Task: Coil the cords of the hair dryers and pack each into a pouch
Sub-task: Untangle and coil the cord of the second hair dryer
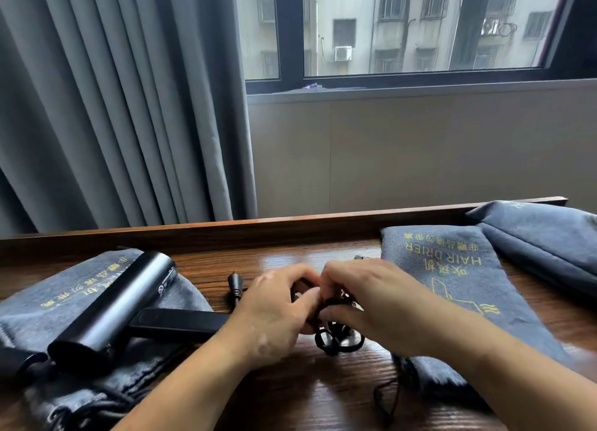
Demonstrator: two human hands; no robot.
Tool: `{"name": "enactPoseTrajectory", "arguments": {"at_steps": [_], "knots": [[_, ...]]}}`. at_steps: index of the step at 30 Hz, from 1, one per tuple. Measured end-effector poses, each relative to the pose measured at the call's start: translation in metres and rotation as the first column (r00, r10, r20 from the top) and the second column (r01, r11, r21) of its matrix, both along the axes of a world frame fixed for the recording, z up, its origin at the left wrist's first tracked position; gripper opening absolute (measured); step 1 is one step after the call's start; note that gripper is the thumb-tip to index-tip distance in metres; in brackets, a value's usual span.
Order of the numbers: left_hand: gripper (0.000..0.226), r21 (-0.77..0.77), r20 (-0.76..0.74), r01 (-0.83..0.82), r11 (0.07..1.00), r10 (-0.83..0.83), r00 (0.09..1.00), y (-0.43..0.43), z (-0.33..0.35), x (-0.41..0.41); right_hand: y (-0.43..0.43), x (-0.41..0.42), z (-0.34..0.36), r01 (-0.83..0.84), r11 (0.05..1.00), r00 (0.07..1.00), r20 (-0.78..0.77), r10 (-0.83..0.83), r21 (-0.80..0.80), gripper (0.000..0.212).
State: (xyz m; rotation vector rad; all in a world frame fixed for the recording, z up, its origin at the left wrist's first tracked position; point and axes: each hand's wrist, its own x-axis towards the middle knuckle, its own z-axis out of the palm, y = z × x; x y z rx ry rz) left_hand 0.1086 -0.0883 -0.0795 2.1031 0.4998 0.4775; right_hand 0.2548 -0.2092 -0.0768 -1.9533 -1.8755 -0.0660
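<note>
A dark grey hair dryer (109,304) lies on a grey pouch (48,304) at the left of the wooden table, its black handle (181,322) pointing right. Its black cord (336,340) is bunched in loops at the table's middle. My left hand (274,314) and my right hand (365,301) meet over the bundle, both gripping the cord with curled fingers. The cord's strain relief (234,285) sticks out behind my left hand. A flat grey pouch (452,275) printed "HAIR DRIER" lies under my right forearm.
A filled grey pouch (542,237) sits at the far right against the table's raised back rail (290,227). A thin drawstring (387,401) trails off the flat pouch near the front. Grey curtains hang at the left and a window stands behind.
</note>
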Motion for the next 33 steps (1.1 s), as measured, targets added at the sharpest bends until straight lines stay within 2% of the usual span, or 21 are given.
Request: {"name": "enactPoseTrajectory", "arguments": {"at_steps": [2,5,8,10,13,14,15,16,17,18,20,23,25,27,29,31,33], "knots": [[0.008,0.022,0.003,-0.009,1.000,0.008,1.000,0.001,0.002,-0.002,-0.001,0.000,0.001,-0.022,1.000,1.000,0.005,0.022,-0.016,0.031],[0.006,-0.048,0.145,-0.094,0.994,0.100,0.984,0.000,0.004,-0.002,-0.003,0.003,0.006,-0.045,0.999,0.999,-0.017,0.045,0.007,0.030],[0.009,-0.231,0.321,-0.261,0.937,0.326,0.889,0.000,0.002,0.004,-0.004,0.003,0.009,-0.074,0.997,0.997,-0.007,0.074,0.013,0.028],[0.008,-0.339,0.371,-0.328,0.882,0.445,0.815,-0.001,0.002,0.007,-0.004,0.002,0.008,-0.075,0.997,0.997,0.008,0.075,-0.004,0.028],[0.012,-0.354,0.381,-0.327,0.877,0.454,0.806,0.002,0.000,0.009,-0.004,0.007,0.009,-0.024,0.999,0.996,0.084,0.021,0.042,0.022],[0.016,-0.245,0.361,-0.322,0.915,0.394,0.845,0.005,-0.003,0.007,-0.005,0.009,0.010,-0.004,0.998,0.991,0.135,-0.005,0.069,0.021],[0.022,-0.037,0.313,-0.294,0.955,0.290,0.904,0.009,-0.005,0.005,-0.006,0.011,0.010,0.000,0.995,0.984,0.179,-0.017,0.095,0.019],[0.028,0.206,0.224,-0.223,0.953,0.176,0.959,0.012,-0.007,0.003,-0.006,0.013,0.009,-0.009,0.993,0.978,0.208,-0.016,0.118,0.018],[0.033,0.405,0.119,-0.121,0.906,0.078,0.990,0.014,-0.009,0.002,-0.007,0.014,0.008,-0.024,0.991,0.973,0.229,-0.007,0.133,0.016],[0.035,0.521,0.042,-0.015,0.854,-0.008,0.999,0.015,-0.011,0.002,-0.007,0.014,0.007,-0.034,0.990,0.970,0.243,-0.002,0.140,0.014],[0.034,0.570,-0.036,0.114,0.814,-0.114,0.993,0.013,-0.013,0.003,-0.005,0.015,0.004,-0.031,0.988,0.967,0.255,-0.008,0.149,0.012],[0.031,0.592,-0.036,0.114,0.798,-0.115,0.993,0.010,-0.012,0.004,-0.005,0.017,0.005,-0.013,0.991,0.976,0.217,-0.017,0.136,0.025],[0.025,0.562,0.013,0.057,0.825,-0.078,0.997,0.008,-0.011,0.003,-0.006,0.017,0.008,-0.011,0.994,0.984,0.178,-0.008,0.107,0.031],[0.018,0.464,0.070,-0.006,0.886,-0.030,0.997,0.006,-0.008,0.002,-0.008,0.018,0.012,-0.008,0.996,0.988,0.155,-0.006,0.089,0.031],[0.021,0.356,0.146,-0.122,0.926,0.073,0.987,0.005,-0.002,0.001,-0.011,0.020,0.015,0.003,0.997,0.988,0.150,-0.016,0.083,0.031],[0.024,0.202,0.259,-0.278,0.939,0.223,0.940,0.009,-0.001,0.000,-0.015,0.023,0.018,0.018,0.996,0.989,0.144,-0.030,0.085,0.034],[0.026,0.082,0.322,-0.380,0.922,0.336,0.885,0.014,-0.002,0.000,-0.017,0.025,0.019,-0.003,0.993,0.998,0.068,-0.005,0.119,0.037]]}}
